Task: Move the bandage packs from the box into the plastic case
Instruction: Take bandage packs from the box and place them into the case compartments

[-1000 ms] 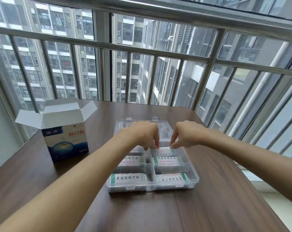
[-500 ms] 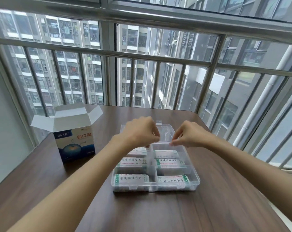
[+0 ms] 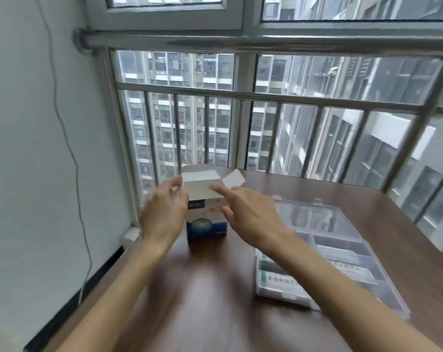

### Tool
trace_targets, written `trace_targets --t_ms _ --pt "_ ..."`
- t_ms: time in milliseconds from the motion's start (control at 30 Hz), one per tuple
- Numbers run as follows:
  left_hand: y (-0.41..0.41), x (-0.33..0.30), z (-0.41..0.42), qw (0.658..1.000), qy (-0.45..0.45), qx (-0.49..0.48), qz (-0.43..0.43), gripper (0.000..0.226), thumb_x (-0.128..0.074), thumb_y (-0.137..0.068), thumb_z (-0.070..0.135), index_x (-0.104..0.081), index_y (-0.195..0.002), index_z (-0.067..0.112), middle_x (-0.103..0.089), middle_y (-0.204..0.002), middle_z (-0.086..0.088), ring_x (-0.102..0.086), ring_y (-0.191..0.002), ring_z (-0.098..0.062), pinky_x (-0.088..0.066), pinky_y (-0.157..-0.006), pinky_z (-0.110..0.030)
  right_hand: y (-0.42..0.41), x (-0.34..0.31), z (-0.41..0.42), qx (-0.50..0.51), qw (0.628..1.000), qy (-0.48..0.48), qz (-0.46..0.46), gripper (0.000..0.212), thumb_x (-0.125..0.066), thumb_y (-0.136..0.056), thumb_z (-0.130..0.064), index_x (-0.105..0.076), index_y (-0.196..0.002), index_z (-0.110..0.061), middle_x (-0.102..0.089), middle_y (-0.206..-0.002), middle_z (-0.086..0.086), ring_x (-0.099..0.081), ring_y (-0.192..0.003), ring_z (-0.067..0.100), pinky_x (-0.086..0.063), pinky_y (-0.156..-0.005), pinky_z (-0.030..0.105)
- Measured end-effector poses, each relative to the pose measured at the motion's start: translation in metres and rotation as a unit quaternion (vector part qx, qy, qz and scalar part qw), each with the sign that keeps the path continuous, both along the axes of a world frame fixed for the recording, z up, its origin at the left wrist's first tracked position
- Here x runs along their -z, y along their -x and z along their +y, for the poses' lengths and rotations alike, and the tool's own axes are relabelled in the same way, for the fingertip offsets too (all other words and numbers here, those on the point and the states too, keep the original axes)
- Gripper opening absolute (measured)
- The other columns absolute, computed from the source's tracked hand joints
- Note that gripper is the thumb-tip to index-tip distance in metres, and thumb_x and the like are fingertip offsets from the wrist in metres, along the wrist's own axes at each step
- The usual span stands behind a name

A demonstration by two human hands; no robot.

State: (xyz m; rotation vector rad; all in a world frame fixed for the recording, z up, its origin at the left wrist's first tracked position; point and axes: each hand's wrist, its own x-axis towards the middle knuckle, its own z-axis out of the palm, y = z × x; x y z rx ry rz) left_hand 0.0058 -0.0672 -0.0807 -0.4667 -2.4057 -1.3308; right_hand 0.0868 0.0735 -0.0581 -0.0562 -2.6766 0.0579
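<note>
Both my hands at the box (image 3: pixel 206 224) on the bench (image 3: pixel 215 288), flaps open: left hand (image 3: pixel 164 214) and right hand (image 3: pixel 248 214) fingers spread, empty. Bandage packs (image 3: pixel 279 278) fill several plastic case (image 3: pixel 342 255) compartments; far ones look unfilled. Box contents hidden.

- One box (image 3: pixel 206 226), flaps open.
- One plastic case (image 3: pixel 342 252), lid open.
- Two hands in view.
- Bandage packs (image 3: pixel 281 278) in case: blurred, count indeterminate.

The box (image 3: pixel 207 226) stands with its top flaps spread, mouth open from above, both hands at its sides. Bare table (image 3: pixel 202 288) lies between it and the lidless plastic case (image 3: pixel 342 250) to the right. A railing (image 3: pixel 266 97) closes the far edge.
</note>
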Motion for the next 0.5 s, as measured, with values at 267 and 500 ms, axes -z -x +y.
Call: trace_targets --t_ms 267,500 --pt "-0.016 0.011 0.0 0.965 -0.244 0.088 -0.049 0.038 -0.073 -0.082 0.025 -0.061 -0.118 0.03 -0.053 -0.083 0.008 -0.047 -0.065 -0.003 -0.046 -0.063 -0.019 -0.03 0.036 0.005 -0.02 0.993 -0.007 0.112 0.019 -0.085 -0.065 -0.02 -0.07 -0.072 -0.029 -0.054 -0.061 -0.006 -0.055 -0.05 0.017 -0.037 -0.034 0.023" --pt "-0.026 0.018 0.006 0.951 -0.279 0.124 -0.04 0.014 -0.069 -0.071 0.045 -0.069 -0.081 0.036 -0.059 -0.079 0.009 -0.049 -0.07 -0.005 -0.042 -0.069 -0.027 -0.04 0.009 0.002 -0.013 1.0 0.007 -0.009 0.028 -0.054 -0.084 -0.018 -0.071 -0.101 -0.032 -0.066 -0.088 -0.007 -0.063 -0.083 0.017 -0.049 -0.061 0.031"
